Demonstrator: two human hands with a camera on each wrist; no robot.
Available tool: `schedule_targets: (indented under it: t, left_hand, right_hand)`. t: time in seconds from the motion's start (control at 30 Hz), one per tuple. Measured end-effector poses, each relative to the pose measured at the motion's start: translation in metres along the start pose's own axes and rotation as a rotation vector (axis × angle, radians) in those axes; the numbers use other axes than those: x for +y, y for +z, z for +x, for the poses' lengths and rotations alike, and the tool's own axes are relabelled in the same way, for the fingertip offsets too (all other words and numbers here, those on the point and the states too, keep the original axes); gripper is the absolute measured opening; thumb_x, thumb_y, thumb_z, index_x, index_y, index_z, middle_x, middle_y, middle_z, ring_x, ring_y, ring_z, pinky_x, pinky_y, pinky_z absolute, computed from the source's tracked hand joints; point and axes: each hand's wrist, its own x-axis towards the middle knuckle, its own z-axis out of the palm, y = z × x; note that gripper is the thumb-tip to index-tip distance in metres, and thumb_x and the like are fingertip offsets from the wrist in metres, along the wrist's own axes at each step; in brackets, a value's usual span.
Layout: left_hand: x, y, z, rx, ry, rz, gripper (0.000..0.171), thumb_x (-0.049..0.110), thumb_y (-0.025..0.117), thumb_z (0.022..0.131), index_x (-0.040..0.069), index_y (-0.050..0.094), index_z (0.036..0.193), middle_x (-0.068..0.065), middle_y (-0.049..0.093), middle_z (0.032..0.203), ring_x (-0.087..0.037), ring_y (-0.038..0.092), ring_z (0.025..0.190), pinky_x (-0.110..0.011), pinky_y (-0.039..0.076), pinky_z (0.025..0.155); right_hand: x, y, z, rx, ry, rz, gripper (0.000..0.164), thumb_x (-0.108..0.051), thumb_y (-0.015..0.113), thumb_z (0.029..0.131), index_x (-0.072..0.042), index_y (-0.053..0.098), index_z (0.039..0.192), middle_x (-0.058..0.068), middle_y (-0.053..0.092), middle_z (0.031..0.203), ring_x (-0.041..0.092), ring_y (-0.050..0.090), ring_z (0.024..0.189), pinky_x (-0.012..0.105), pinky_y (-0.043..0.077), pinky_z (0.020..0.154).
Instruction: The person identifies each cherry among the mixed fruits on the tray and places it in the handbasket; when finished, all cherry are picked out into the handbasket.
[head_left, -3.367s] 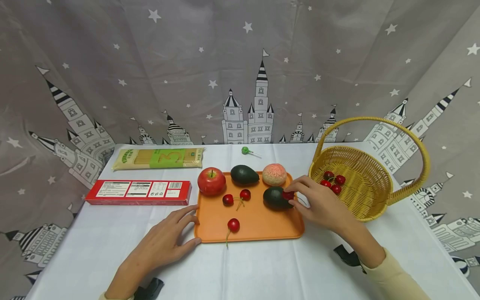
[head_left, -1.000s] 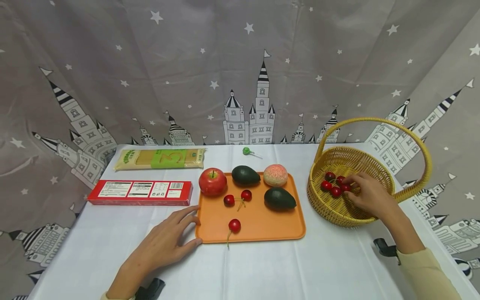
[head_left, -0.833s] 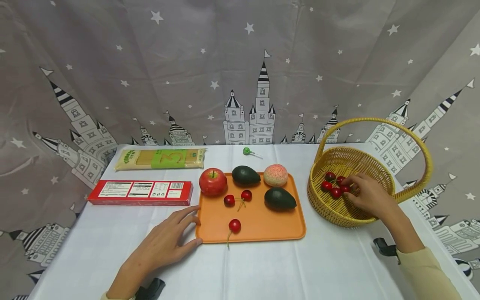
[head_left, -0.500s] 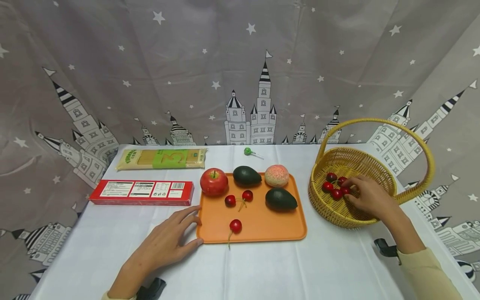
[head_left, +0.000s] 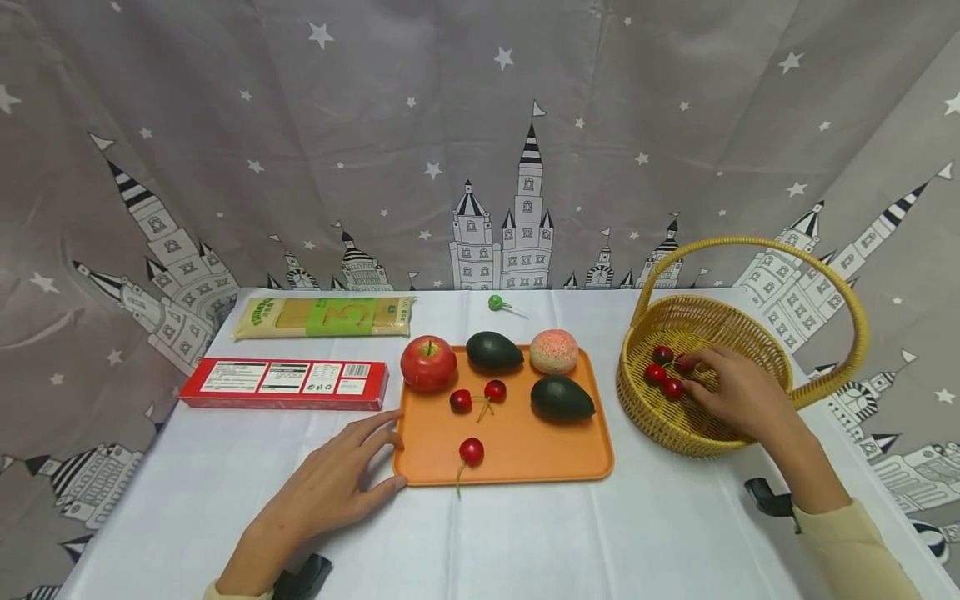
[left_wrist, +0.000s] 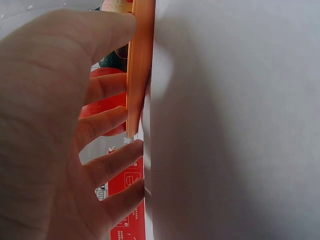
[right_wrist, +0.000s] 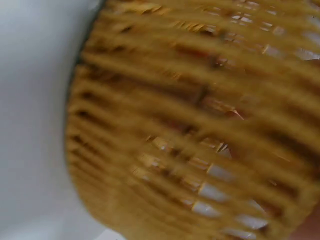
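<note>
My left hand point(head_left: 330, 483) rests at the left edge of the orange tray point(head_left: 540, 458), with thumb and fingertips touching its rim. In the left wrist view its fingers are spread and relaxed. My right hand point(head_left: 738, 392) reaches into the yellow wicker basket point(head_left: 645, 425). Its thumb and fingers pinch a cherry point(head_left: 684, 363), mostly covered by the fingertips. Several other red cherries point(head_left: 672, 388) lie beside them in the basket. The right wrist view shows mostly blurred basket weave point(right_wrist: 150, 125). Three stemmed cherries point(head_left: 471, 452) lie on the tray.
Also on the tray are a red apple point(head_left: 428, 364), two dark green avocados point(head_left: 562, 398) and a peach point(head_left: 553, 351). A red box point(head_left: 285, 384) and a noodle packet point(head_left: 322, 317) lie to the left. A green lollipop point(head_left: 497, 302) lies behind the tray. The basket handle point(head_left: 855, 308) arches upright.
My right hand has moved from the front avocado into the basket with a cherry. Over the last half second its fingers shift slightly, covering one cherry more. The left hand stays still.
</note>
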Motion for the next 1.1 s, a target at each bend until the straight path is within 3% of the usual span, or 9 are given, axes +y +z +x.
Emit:
schedule_targets:
  t: [0.17,0.37,0.77,1.1]
  left_hand:
    - [0.000,0.001,0.000,0.002,-0.001,0.001,0.045,0.055,0.085,0.088,0.030,0.068,0.120,-0.005,0.052,0.163,-0.034,0.051,0.148,-0.063,0.051,0.112]
    - [-0.001,0.000,0.000,0.003,0.002,0.003,0.045,0.055,0.084,0.088,0.030,0.068,0.121,-0.005,0.051,0.163,-0.034,0.050,0.149,-0.064,0.050,0.113]
    - [-0.001,0.000,0.000,0.007,0.010,-0.002,0.044,0.055,0.084,0.089,0.030,0.068,0.121,-0.005,0.052,0.163,-0.034,0.051,0.148,-0.063,0.051,0.113]
    - [-0.002,0.000,0.000,0.012,0.015,0.002,0.045,0.055,0.085,0.088,0.029,0.068,0.122,-0.005,0.052,0.163,-0.035,0.051,0.148,-0.063,0.051,0.112]
  right_hand:
    - [-0.016,-0.003,-0.002,0.095,-0.045,-0.013,0.033,-0.020,0.086,0.093,-0.005,0.074,0.120,0.018,0.073,0.109,0.036,0.069,0.093,0.057,0.062,0.078]
    - [-0.041,-0.005,-0.004,0.175,-0.134,0.028,0.032,-0.017,0.086,0.093,-0.009,0.075,0.122,0.010,0.072,0.107,0.031,0.072,0.093,0.050,0.063,0.074]
    - [-0.085,0.007,0.001,0.157,-0.198,0.047,0.037,-0.027,0.086,0.094,-0.013,0.074,0.126,0.009,0.071,0.117,0.028,0.070,0.091,0.046,0.065,0.076]
    - [-0.114,0.027,0.007,0.152,-0.375,0.114,0.039,-0.021,0.090,0.090,-0.011,0.073,0.124,0.008,0.071,0.116,0.020,0.068,0.089,0.033,0.062,0.071]
